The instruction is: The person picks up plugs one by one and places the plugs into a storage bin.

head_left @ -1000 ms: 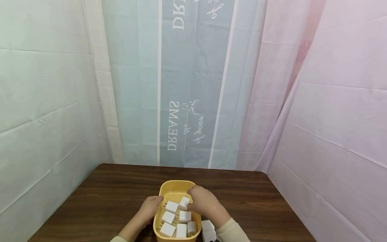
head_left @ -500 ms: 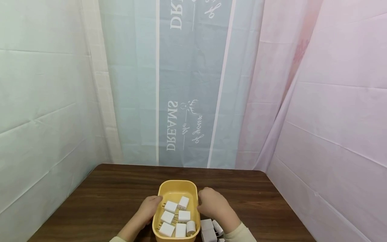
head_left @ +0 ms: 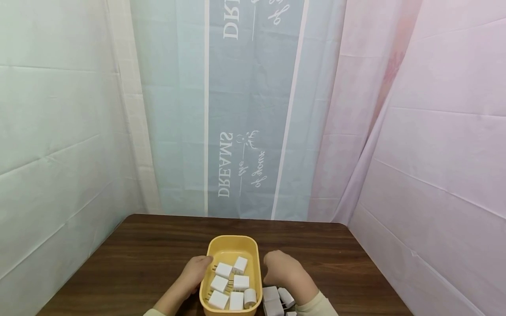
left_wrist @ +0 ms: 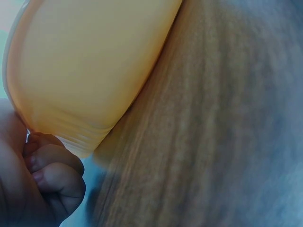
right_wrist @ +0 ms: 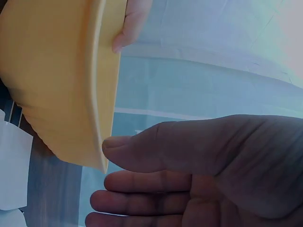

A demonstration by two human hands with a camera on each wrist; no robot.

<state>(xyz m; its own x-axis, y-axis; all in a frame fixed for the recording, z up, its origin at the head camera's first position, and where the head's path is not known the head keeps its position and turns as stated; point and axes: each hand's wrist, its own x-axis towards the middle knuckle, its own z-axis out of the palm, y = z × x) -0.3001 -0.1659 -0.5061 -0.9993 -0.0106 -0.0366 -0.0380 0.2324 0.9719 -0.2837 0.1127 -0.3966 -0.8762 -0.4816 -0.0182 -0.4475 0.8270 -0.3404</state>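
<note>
A yellow plastic bin [head_left: 232, 244] stands near the table's front edge with several white charger plugs [head_left: 219, 283] lying in it, some with prongs showing. My left hand [head_left: 195, 271] grips the bin's left wall, thumb at the rim and fingers curled beneath in the left wrist view. To the right of the bin, apart from it, is my right hand [head_left: 285, 273]. Its thumb and fingers are extended with nothing between them in the right wrist view. Just below that hand, more white plugs [head_left: 272, 300] sit on the table beside the bin, partly covered by the forearm.
The dark wooden table [head_left: 166, 237] reaches back to a blue-grey printed curtain [head_left: 249, 109]. Pale cloth sheets [head_left: 59, 153] hang along both sides.
My right hand has left the bin's right side and moved right and toward me, above the loose plugs. My left hand keeps its grip on the bin, and the plugs inside stay put.
</note>
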